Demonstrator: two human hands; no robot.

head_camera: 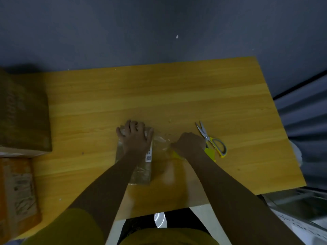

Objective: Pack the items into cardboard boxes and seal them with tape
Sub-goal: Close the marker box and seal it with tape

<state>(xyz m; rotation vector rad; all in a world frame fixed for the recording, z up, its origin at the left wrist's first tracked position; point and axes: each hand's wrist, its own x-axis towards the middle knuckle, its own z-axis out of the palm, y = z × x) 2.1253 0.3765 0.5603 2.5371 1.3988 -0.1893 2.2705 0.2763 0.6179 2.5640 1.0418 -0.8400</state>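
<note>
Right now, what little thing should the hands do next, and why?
Probably pull the yellow tape holder further right. The left hand lies flat on the small taped box, pinning it, while the right hand grips the holder beside it, with clear tape stretched between. The scissors lie close by for cutting.

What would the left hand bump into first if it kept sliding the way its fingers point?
Probably nothing: the left hand points toward the table's far edge, and only bare table shows beyond the small box it presses.
</note>
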